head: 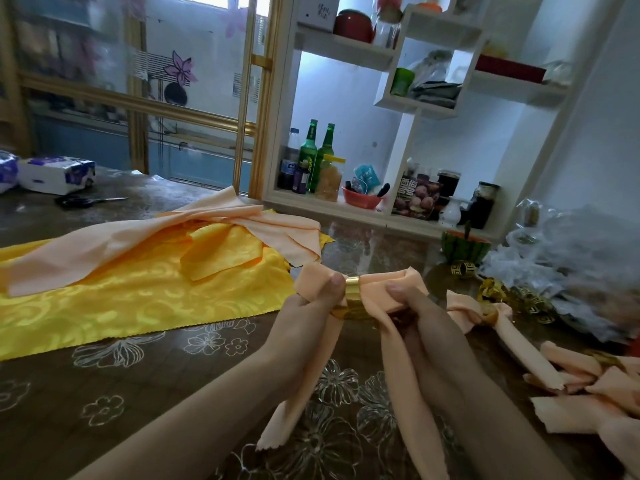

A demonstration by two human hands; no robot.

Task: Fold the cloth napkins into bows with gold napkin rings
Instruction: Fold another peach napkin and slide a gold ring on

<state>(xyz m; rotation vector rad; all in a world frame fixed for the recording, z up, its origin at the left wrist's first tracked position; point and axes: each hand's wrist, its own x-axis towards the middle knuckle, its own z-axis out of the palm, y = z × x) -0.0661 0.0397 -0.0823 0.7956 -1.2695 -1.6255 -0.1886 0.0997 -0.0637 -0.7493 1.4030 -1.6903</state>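
Observation:
A peach napkin (375,289) is threaded through a gold napkin ring (353,289) and held above the table as a bow. My left hand (311,306) grips the left loop, thumb beside the ring. My right hand (412,306) pinches the right loop. Two tails hang down toward me. Finished peach bows (485,315) with gold rings lie to the right, and more bows (588,382) at the right edge. Loose peach napkins (166,237) lie on yellow cloths (138,292) at the left.
Spare gold rings (462,270) lie beside crinkled clear plastic bags (571,265) at the right. A watermelon half (464,247) sits behind them. Scissors (86,201) and tissue packs (57,174) lie at the far left. White shelves with bottles (313,154) stand behind the table.

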